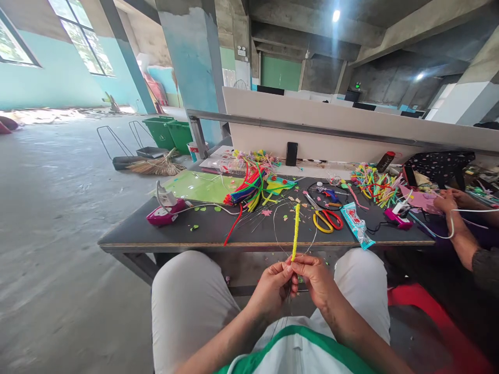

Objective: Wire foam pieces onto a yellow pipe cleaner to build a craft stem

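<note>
Between my two hands a yellow fuzzy pipe cleaner [296, 228] stands upright, its lower end pinched. My left hand [275, 285] is closed around the bottom of it, thumb and fingers together. My right hand [315, 278] pinches the same end from the other side. Thin wire [276, 228] loops out on both sides of the pipe cleaner, and some strands hang below my fingers. Both hands are above my lap, just in front of the table edge. Beyond them lie scissors [327, 221] with one yellow and one red handle.
On the dark table [195, 234] are bundled pipe cleaners [253, 187], a blue glue gun [330, 195], a blue snack packet [356, 226], a pink power strip [167, 212] and a phone [291, 154]. At the right, a co-worker's hands [448, 202] work beside a pink sheet.
</note>
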Available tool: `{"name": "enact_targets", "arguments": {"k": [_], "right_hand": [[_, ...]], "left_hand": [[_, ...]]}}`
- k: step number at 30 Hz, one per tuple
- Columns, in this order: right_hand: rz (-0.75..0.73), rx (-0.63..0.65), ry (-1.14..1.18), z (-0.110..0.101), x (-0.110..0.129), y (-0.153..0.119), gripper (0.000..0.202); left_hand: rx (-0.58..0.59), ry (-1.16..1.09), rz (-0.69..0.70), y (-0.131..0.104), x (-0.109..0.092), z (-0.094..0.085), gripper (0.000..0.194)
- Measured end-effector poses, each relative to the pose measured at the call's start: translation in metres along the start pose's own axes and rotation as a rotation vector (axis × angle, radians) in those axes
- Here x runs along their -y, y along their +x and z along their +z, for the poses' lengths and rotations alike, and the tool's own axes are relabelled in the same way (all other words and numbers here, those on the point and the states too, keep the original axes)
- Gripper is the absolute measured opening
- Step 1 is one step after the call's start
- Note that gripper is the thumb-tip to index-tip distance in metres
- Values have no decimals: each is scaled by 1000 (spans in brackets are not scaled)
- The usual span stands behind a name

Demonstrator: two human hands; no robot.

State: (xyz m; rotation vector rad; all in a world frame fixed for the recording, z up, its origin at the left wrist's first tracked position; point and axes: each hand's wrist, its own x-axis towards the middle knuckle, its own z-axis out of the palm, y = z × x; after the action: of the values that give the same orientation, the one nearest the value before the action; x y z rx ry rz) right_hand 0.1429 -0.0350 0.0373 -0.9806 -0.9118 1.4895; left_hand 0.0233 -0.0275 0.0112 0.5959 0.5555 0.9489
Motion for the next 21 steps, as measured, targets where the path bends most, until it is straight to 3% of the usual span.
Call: {"name": "enact_targets", "arguments": {"k": [3, 9, 15, 21], "right_hand": [[72, -67, 49, -1, -9, 3, 21], [-33, -248, -52, -10, -13, 10, 18], [-26, -235, -71, -11, -14, 10, 19], [-20, -174, -17, -2, -15, 5, 19]], "left_hand": [[28, -25, -31, 0, 0, -1, 24], [48, 14, -79, -2, -6, -5, 22], [64, 49, -90, -3, -6, -4, 23], [29, 136, -4, -1, 2, -9, 24]]}}
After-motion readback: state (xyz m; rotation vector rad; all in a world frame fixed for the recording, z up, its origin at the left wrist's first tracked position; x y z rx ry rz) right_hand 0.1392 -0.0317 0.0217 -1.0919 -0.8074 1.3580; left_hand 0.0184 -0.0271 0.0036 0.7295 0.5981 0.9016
